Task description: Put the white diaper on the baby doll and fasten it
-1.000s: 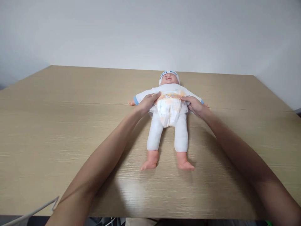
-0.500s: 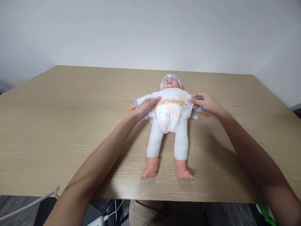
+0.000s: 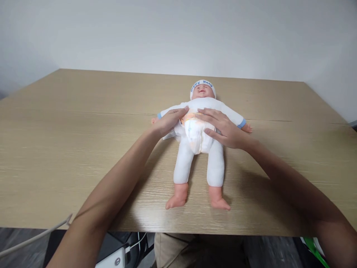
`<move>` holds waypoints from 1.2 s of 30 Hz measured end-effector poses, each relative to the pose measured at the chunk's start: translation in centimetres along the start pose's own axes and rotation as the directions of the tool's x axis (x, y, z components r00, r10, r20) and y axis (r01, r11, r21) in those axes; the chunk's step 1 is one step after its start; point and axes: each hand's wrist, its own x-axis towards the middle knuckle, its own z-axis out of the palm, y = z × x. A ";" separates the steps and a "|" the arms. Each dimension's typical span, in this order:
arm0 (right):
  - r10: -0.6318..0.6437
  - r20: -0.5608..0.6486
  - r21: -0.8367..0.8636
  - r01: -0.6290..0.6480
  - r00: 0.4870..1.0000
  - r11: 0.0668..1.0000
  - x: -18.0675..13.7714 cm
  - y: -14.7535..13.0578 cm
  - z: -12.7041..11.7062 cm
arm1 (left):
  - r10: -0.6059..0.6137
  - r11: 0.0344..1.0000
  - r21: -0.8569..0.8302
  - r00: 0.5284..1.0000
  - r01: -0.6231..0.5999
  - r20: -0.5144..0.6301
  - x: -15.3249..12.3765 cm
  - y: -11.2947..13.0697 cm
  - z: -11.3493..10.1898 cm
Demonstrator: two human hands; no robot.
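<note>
A baby doll (image 3: 185, 160) in a white suit and a "Happy Baby" cap lies on its back, feet toward me. Around its hips and belly is a white diaper (image 3: 196, 136) with an orange waistband. My left hand (image 3: 171, 121) grips the diaper at the waistband's left side, thumb on top; its other fingers are partly hidden. Below that hand a loose white side flap (image 3: 173, 133) sticks out. Flat across the diaper's front and right side rests my right hand (image 3: 224, 128), fingers stretched and apart, covering much of the waistband.
The doll lies on a wide wooden table (image 3: 97, 149) that has a seam across it. A white wall stands behind. Below the near edge are a pale cable (image 3: 33, 238), a white power strip (image 3: 113, 259) and a green item (image 3: 314, 250) at the right.
My right hand has moved left, from the diaper's outstretched right side onto its front. That right side is now folded in under the hand. My left hand stays at the waistband.
</note>
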 end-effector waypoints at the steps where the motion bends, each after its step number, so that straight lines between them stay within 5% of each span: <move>1: 0.005 0.022 -0.001 -0.005 1.000 1.000 -0.1 0.2 0.3 | 0.020 0.997 0.071 0.999 -0.018 -0.030 0.0 0.0 -0.4; 5: -0.020 0.026 -0.016 0.020 0.999 1.000 -0.3 1.1 0.8 | 0.213 0.908 0.392 0.969 -0.150 -0.122 -0.7 1.1 -1.6; 7: -0.032 0.022 -0.019 0.032 0.999 0.999 -0.2 1.2 0.8 | 0.406 0.802 0.518 0.908 -0.298 -0.107 -1.3 1.9 -1.5; 10: -0.038 0.009 0.006 0.038 0.999 0.999 -0.1 1.1 1.0 | 0.622 0.600 0.585 0.778 -0.546 0.089 -2.3 2.9 -0.1; 14: 0.070 -0.181 0.030 -0.065 0.981 0.997 -1.7 1.6 1.4 | 0.602 0.464 0.540 0.697 -0.702 0.390 -3.1 2.7 1.9; 18: 0.299 -0.421 0.011 -0.325 0.857 0.946 -5.5 3.3 1.1 | 0.527 0.414 0.610 0.724 -0.675 0.444 -3.6 2.4 2.7; 24: 0.423 -0.374 -0.086 -0.485 0.826 0.870 -9.8 5.0 0.3 | 0.477 0.356 0.740 0.792 -0.570 0.380 -3.3 3.7 4.1; 32: 0.635 -0.278 0.004 -0.660 0.721 0.751 -9.3 4.7 0.3 | 0.441 0.335 0.777 0.818 -0.533 0.370 -0.6 5.2 8.7; 36: 0.619 -0.308 0.026 -0.644 0.723 0.765 -9.2 4.5 0.5 | 0.437 0.332 0.797 0.831 -0.504 0.344 -0.5 4.8 9.1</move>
